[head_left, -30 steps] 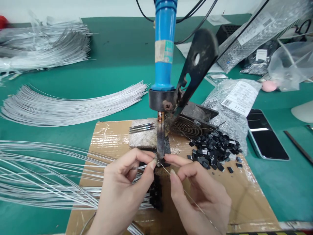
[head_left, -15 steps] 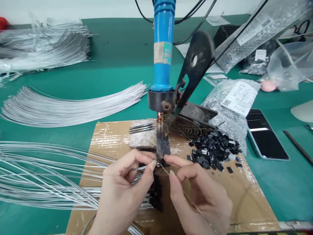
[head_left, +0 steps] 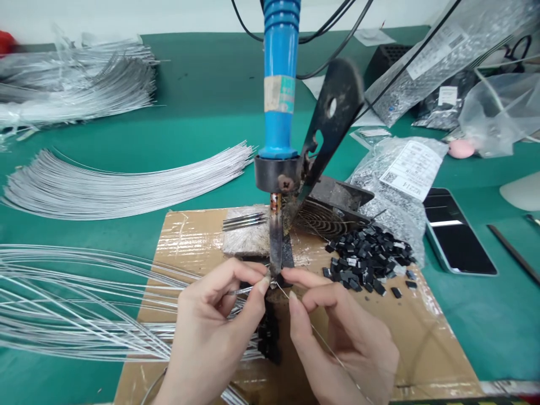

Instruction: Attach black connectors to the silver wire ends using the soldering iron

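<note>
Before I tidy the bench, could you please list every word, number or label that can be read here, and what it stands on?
"2214", after a letter that may be M: white label on the bubble-wrap bag; its other print is too small to read.
Sticker on the blue soldering iron: too blurred.
Label on the upper-right package: too small.
Label on the dark bag: too small.

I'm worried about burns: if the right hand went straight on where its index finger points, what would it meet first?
The right hand would probably meet the metal tip of the blue-handled iron first, with the left hand just beyond; depth is unclear from this view.
</note>
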Demonstrator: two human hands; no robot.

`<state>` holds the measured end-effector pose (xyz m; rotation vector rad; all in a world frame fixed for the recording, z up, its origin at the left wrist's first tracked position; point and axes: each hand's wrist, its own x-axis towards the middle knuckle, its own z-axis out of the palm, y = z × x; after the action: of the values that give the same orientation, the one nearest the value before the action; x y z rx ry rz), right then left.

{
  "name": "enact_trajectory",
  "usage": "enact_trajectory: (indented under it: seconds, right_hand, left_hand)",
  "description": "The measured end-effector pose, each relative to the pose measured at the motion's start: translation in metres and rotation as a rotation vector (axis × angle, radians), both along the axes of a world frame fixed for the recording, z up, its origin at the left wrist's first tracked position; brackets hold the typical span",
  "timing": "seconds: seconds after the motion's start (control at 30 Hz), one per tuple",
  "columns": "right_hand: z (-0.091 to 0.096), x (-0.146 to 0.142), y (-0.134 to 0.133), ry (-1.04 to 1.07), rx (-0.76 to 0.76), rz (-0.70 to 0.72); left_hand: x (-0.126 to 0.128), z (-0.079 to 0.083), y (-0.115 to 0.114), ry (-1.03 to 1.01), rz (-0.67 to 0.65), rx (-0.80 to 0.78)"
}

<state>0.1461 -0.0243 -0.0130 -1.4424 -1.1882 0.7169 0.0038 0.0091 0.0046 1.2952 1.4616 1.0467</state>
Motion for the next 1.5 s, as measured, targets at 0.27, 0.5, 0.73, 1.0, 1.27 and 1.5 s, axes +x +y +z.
enact_trajectory:
  seconds: [0.27,0.5,0.73,1.0,1.27,1.5]
  right_hand:
    - [0.0017,0.0016,0.0004,-0.011,-0.016,0.002]
    - [0.0006,0.0040,0.0010,0.002,-0.004,0.027]
    - [-0.0010,0.0003,-0.0003,0.016,0.018,0.010]
    - [-0.0035,-0.0002,-0.0013,0.002,0.023,0.018]
    - [-0.0044,-0.0037,-0.0019,0.006,0.079,-0.025]
    - [-0.0041,-0.0029,-0.0012,-0.006,0.069,-0.012]
  left_hand:
    - [0.0047,0.0023,0.0012,0.018,0.043,-0.030]
    - [0.0040,0.0044,0.0005,-0.008,0.030,-0.021]
    - [0.0026,0.0014,-0.0034,-0.022,0.032,-0.033]
    - [0.0025,-0.0006,-0.0041,-0.027,0.028,-0.040]
    - [0.0003,-0.0006,-0.0052,0.062,0.017,0.010]
    - [0.0018,-0.0008,-0.0018,0.011,0.013,0.036]
